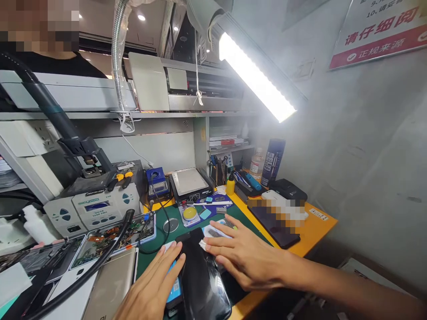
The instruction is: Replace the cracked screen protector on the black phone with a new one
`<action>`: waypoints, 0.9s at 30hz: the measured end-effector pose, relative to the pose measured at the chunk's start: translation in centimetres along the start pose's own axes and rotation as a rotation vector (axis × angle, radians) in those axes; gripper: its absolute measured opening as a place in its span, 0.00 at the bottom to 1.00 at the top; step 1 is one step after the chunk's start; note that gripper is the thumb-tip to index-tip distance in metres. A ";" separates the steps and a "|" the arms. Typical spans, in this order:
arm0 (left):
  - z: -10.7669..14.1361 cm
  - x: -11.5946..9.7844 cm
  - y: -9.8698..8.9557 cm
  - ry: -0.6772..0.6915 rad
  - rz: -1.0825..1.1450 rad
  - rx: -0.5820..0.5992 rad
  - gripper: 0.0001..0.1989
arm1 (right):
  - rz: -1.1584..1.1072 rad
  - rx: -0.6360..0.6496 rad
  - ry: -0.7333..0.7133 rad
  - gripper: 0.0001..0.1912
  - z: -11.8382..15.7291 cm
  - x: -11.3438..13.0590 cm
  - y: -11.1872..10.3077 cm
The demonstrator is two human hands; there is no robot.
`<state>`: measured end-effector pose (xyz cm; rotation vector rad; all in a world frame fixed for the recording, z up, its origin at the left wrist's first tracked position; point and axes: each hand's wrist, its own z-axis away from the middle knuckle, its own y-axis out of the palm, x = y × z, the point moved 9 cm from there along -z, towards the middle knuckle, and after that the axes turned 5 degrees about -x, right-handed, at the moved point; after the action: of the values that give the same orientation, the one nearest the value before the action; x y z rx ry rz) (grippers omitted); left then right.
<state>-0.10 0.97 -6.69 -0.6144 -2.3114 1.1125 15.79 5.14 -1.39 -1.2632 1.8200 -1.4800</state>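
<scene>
A black phone (203, 280) with a glossy face lies lengthwise in front of me, over a blue-labelled item (174, 284) that shows partly at its left side. My left hand (155, 280) is open, its fingers stretched out and their tips at the phone's left edge. On the other side, my right hand (247, 253) has a small white piece of tissue (202, 244) under its fingertips, against the phone's right edge. Behind those fingers a white packet (215, 230) is partly hidden. A green mat (160, 262) is underneath.
Left are a soldering station (100, 209), a tray of circuit boards (113, 235), a gold phone (111, 284) and a black hose (100, 262). A hot plate (190, 184) stands behind. Several phones, including a dark phone (273, 222), lie right. Someone in black (80, 66) is beyond the shelf.
</scene>
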 end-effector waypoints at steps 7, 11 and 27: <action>-0.9 -0.2 -1.2 0.006 0.003 -0.044 0.40 | -0.071 0.050 -0.060 0.23 0.2 0.7 -0.3; -1.8 0.1 -1.6 0.007 -0.046 -0.079 0.47 | -0.004 0.006 -0.101 0.25 0.0 0.6 -0.6; -2.9 0.0 -2.8 -0.018 -0.132 -0.107 0.47 | 0.105 -0.035 -0.206 0.15 0.5 1.0 0.4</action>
<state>1.15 1.02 -2.86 -0.4840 -2.4013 0.9432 15.57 4.04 -1.74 -1.2652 1.7538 -1.2194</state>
